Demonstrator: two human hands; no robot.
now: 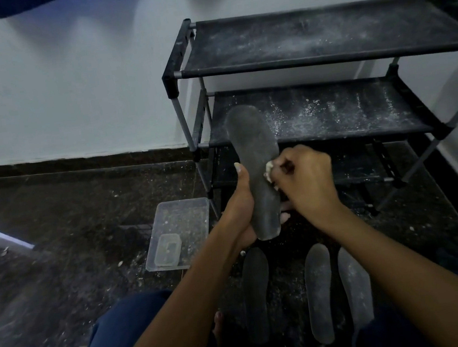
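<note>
A dark grey shoe insole (254, 153) stands upright in front of me, toe end up. My left hand (241, 203) grips its lower half from the left, thumb along the edge and fingertips showing on the right side. My right hand (305, 182) is curled round a small whitish wad (269, 172) and presses it against the insole's right edge. Three more dark insoles lie flat on the floor below: one at the left (256, 294), two side by side at the right (319, 291) (354, 281).
A black shoe rack (323, 59) with powder-dusted fabric shelves stands against the white wall at the right. A clear plastic tray (180, 229) holding a small clear container (167, 250) lies on the dark speckled floor at the left. My knees in blue trousers (120, 334) frame the bottom.
</note>
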